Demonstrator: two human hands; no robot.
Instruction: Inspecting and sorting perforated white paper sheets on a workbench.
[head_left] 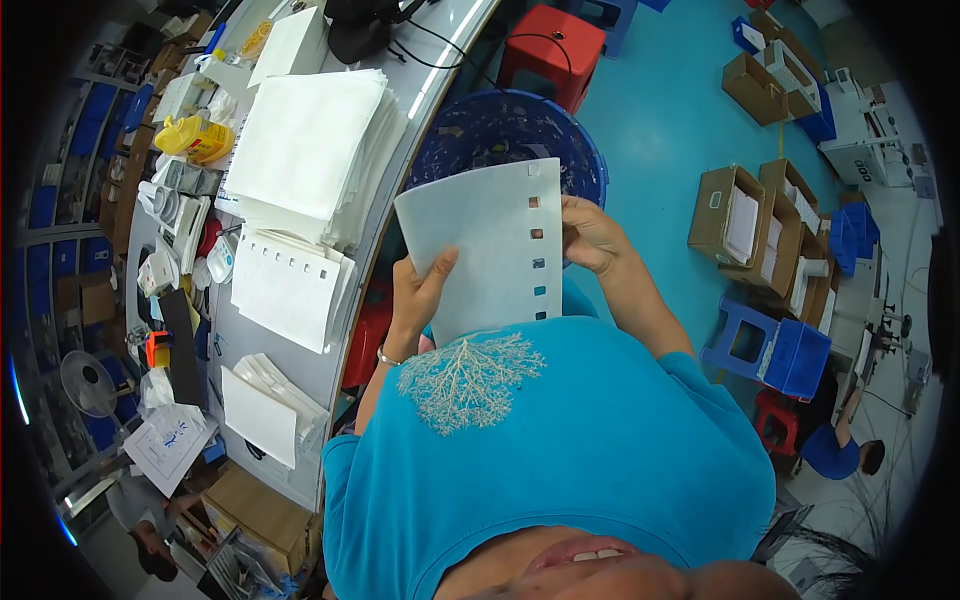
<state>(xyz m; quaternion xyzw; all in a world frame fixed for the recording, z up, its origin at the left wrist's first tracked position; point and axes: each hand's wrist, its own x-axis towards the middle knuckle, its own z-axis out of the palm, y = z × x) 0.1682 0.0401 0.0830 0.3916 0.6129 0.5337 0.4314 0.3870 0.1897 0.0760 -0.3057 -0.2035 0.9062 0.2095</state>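
A white sheet (480,245) with a row of square holes down its right edge is held up in front of me, over a blue bin. My left hand (418,295) grips its left edge, thumb on the near face and the other fingers hidden behind. At the upper right edge, beside the holes, my right hand (592,235) is closed on the sheet with bent fingers; its fingertips are partly hidden. One hole near the top looks partly filled with white material. Whether it is a single sheet or several layers, I cannot tell.
The blue bin (590,150) has scraps inside. On the table at left lie a tall white sheet stack (305,140), a stack with square holes (285,285) and a smaller pile (260,410). A red stool (555,45) stands beyond the bin; cardboard boxes (715,205) sit at right.
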